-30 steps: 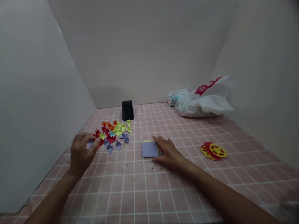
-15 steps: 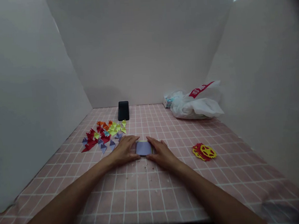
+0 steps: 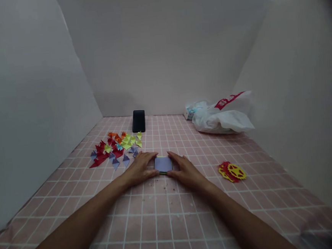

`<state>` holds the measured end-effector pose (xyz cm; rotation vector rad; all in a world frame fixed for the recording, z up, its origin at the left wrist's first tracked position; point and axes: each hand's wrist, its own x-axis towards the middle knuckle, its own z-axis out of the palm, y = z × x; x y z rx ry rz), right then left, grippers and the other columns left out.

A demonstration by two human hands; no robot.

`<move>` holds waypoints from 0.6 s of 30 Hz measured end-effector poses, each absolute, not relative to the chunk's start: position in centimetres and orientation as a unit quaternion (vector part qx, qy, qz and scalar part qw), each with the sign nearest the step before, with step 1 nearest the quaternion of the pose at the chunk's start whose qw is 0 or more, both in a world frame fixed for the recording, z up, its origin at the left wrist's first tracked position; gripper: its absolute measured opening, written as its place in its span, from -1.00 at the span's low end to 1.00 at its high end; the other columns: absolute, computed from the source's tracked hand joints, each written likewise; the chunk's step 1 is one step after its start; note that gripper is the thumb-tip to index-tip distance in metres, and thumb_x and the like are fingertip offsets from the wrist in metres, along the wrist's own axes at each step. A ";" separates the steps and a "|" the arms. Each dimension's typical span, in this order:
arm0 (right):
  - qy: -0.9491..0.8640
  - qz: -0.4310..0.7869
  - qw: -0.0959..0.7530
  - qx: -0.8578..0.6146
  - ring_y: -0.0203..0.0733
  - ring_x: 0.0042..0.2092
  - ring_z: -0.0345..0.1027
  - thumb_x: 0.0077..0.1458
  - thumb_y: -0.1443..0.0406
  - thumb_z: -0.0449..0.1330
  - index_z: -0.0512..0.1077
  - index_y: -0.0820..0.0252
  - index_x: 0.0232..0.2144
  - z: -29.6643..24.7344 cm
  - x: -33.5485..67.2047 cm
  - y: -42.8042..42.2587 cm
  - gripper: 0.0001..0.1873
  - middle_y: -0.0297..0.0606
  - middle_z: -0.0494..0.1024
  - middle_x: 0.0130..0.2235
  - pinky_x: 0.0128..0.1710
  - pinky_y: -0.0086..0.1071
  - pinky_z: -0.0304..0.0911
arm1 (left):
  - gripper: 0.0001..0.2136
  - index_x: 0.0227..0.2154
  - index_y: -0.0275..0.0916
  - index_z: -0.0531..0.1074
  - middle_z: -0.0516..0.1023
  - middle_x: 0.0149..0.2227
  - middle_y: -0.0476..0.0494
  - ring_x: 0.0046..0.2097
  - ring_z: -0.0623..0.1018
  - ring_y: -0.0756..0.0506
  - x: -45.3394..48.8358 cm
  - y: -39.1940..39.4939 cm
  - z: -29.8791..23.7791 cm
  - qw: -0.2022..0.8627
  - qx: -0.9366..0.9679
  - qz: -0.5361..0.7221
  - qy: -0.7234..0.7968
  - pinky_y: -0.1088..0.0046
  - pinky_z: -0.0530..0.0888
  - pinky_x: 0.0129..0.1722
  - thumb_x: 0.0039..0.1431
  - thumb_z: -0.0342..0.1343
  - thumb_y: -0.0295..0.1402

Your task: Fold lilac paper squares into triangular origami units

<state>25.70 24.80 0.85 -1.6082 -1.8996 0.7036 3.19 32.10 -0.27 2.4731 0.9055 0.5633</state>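
A small stack of square paper (image 3: 163,164) lies on the table, its top sheet light purple, with yellow-green edges peeping out beneath. My left hand (image 3: 141,168) curves around the stack's left side, thumb at the near corner and fingers at the far corner. On the right side my right hand (image 3: 186,171) grips it the same way. Left of my left hand spreads a group of folded paper pieces (image 3: 102,156) in red, orange, yellow, purple and blue.
A black phone (image 3: 138,121) lies at the back. Farther right are a white plastic bag (image 3: 220,120) and a patterned box (image 3: 188,112) beside it. Red and yellow gear-shaped discs (image 3: 236,171) overlap at the right. Pale walls enclose the pink checked tablecloth (image 3: 162,228), which has small crumbs.
The whole view has shifted slightly, so things sit a little farther right. Both hands stay at the stack's sides; a yellow-green edge now shows along its near side.
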 end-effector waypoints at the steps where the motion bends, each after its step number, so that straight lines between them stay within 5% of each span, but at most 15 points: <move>1: -0.705 0.261 0.274 -0.599 0.13 0.31 0.17 0.03 0.35 0.32 0.21 0.09 0.30 0.8 25.7 24.8 -0.21 0.00 0.30 0.30 0.30 0.14 -0.03 | -0.43 0.18 -0.14 0.28 0.45 0.18 -0.33 0.22 0.41 -0.33 3.2 32.0 -0.2 0.222 0.894 0.205 0.330 -0.14 0.02 0.32 0.12 0.27 -0.20; 9: -0.706 0.261 0.278 -0.597 0.12 0.28 0.20 0.08 0.32 0.30 0.24 0.06 0.28 0.9 25.7 24.7 -0.27 -0.02 0.33 0.28 0.28 0.15 0.01 | -0.68 -0.07 -0.15 0.43 0.53 0.09 -0.26 0.13 0.48 -0.29 3.4 31.5 0.3 0.238 0.887 0.217 0.332 -0.15 0.00 0.32 0.12 0.25 -0.22; 18: -0.707 0.262 0.277 -0.595 0.10 0.27 0.22 0.09 0.36 0.29 0.26 0.09 0.26 0.9 25.8 24.7 -0.31 -0.01 0.37 0.25 0.28 0.11 0.03 | -0.73 -0.10 -0.18 0.44 0.53 0.09 -0.26 0.14 0.47 -0.27 3.3 31.7 0.0 0.238 0.888 0.220 0.327 -0.14 -0.02 0.32 0.15 0.22 -0.25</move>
